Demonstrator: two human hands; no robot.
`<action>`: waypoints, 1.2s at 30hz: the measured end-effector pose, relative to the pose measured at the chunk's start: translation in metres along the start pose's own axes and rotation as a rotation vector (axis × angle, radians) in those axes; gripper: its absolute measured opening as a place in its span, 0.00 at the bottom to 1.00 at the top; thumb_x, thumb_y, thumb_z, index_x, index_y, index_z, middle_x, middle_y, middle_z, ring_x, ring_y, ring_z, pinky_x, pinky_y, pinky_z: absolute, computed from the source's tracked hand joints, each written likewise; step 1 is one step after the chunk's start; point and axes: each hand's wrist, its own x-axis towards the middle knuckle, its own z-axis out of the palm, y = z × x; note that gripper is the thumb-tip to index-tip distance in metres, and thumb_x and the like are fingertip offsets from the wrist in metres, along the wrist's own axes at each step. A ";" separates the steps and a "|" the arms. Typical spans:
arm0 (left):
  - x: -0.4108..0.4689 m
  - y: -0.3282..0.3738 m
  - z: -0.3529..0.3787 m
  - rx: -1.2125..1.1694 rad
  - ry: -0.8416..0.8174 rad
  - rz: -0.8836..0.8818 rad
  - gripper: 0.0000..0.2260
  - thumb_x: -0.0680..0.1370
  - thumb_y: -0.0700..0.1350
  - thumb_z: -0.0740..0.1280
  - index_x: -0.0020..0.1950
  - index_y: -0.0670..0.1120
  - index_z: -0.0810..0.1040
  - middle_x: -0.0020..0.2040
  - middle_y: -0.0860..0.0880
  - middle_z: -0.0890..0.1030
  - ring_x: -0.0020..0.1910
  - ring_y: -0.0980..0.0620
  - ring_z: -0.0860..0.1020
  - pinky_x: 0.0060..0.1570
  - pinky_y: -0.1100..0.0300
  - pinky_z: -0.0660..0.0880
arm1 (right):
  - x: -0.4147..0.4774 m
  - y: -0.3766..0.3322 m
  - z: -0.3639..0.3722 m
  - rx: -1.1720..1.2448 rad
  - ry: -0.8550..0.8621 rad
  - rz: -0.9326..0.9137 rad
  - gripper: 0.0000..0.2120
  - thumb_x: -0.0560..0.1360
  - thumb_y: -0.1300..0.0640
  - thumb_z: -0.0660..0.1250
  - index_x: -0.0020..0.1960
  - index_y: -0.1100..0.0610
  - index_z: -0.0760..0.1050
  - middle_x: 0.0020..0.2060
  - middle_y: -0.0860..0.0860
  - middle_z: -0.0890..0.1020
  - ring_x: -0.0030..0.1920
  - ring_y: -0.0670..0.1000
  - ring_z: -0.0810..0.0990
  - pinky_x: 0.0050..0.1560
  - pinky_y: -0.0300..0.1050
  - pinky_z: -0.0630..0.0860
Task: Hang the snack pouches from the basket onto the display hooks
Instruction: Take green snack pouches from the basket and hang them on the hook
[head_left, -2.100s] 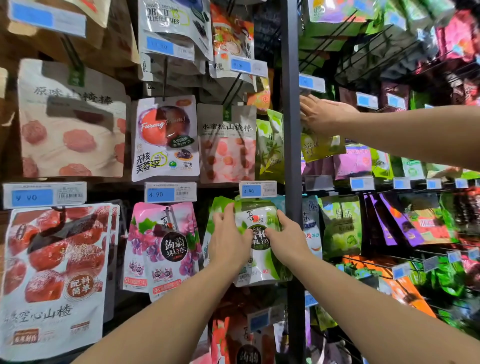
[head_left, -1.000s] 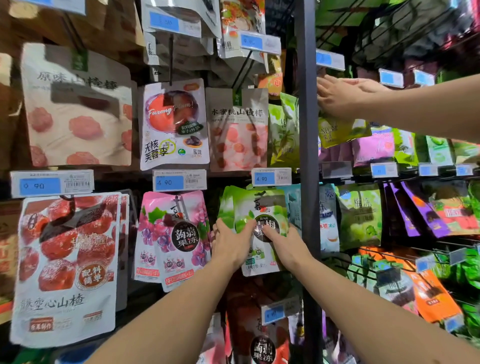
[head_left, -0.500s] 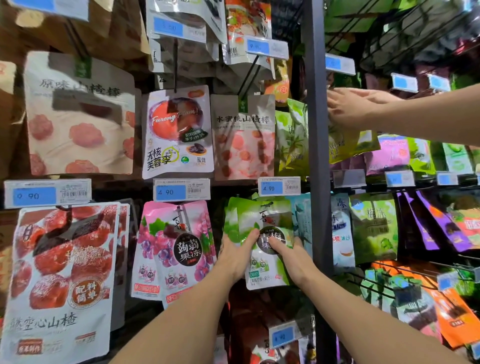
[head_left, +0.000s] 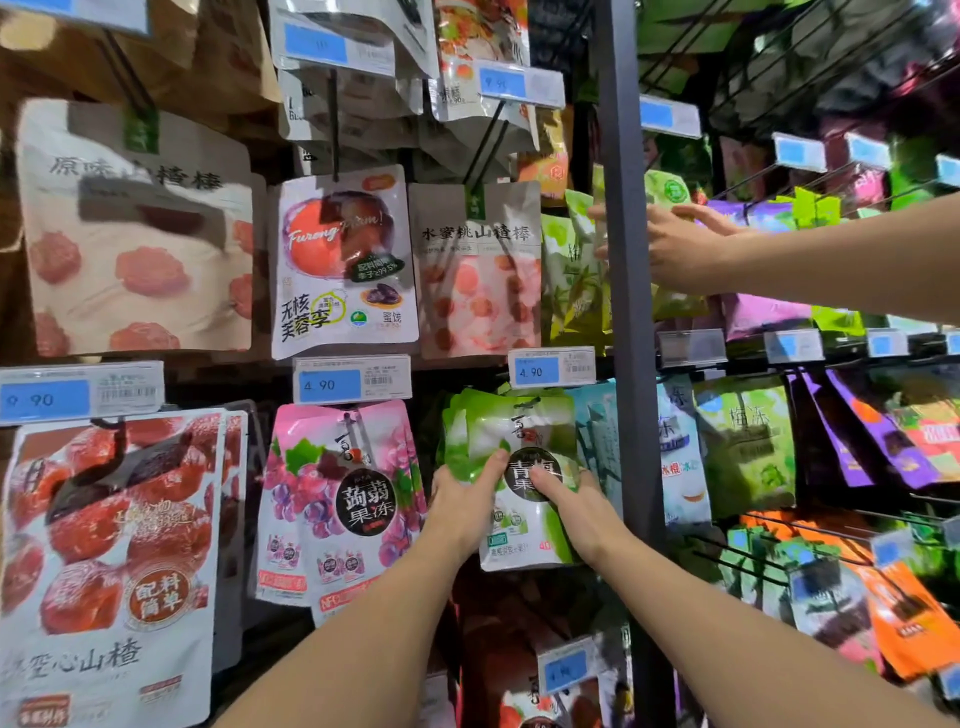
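Green pouch (head_left: 524, 431) is at centre frame, just right of the pink pouch (head_left: 343, 499) and left of the grey post (head_left: 623, 312). It's upright with its long axis vertical, and the top edge sits right under the 4.90 price tag (head_left: 550, 367).

I've got both hands on its lower half. My left hand (head_left: 465, 501) grips the left edge, thumb across the front. My right hand (head_left: 579, 512) grips the right edge, one finger laid on the black round label. Neither hand is spread. Both are clamped on the pouch and equally near it, so there's no lead hand.

Key relation: the hang hole is up top, away from my hands and hidden near the tag. I can't see the hook rod itself, so I can't tell if the hole is on it. More green pouches (head_left: 454, 431) hang just behind and slightly left, so the hook likely runs back into the shelf there.

My read is that the next move is a push straight back along the hook while keeping the pouch vertical. The risk is the right edge fouling the post or the teal pouch (head_left: 597, 431) beside it.

Basket isn't in view. Another person's arm (head_left: 831, 260) reaches in at upper right, past the post and well apart from my pouch.
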 end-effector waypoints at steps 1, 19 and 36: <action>0.000 0.001 -0.001 -0.025 -0.003 -0.007 0.59 0.61 0.81 0.61 0.82 0.48 0.49 0.78 0.41 0.65 0.75 0.38 0.67 0.73 0.41 0.63 | 0.002 0.000 0.000 0.000 -0.010 0.007 0.70 0.50 0.13 0.63 0.80 0.52 0.57 0.74 0.54 0.72 0.72 0.59 0.72 0.73 0.59 0.67; 0.011 -0.008 0.004 -0.126 -0.012 -0.034 0.62 0.58 0.83 0.63 0.81 0.47 0.53 0.75 0.43 0.70 0.73 0.39 0.70 0.73 0.41 0.65 | 0.005 -0.017 -0.008 -0.034 0.009 -0.021 0.36 0.78 0.34 0.62 0.79 0.53 0.63 0.80 0.55 0.61 0.78 0.58 0.61 0.77 0.54 0.59; 0.017 -0.001 0.002 -0.075 0.061 0.009 0.49 0.71 0.80 0.48 0.83 0.50 0.50 0.83 0.46 0.54 0.81 0.43 0.54 0.78 0.39 0.51 | 0.005 -0.014 -0.003 0.050 0.013 -0.025 0.65 0.55 0.18 0.60 0.83 0.48 0.48 0.80 0.52 0.60 0.80 0.56 0.58 0.79 0.59 0.55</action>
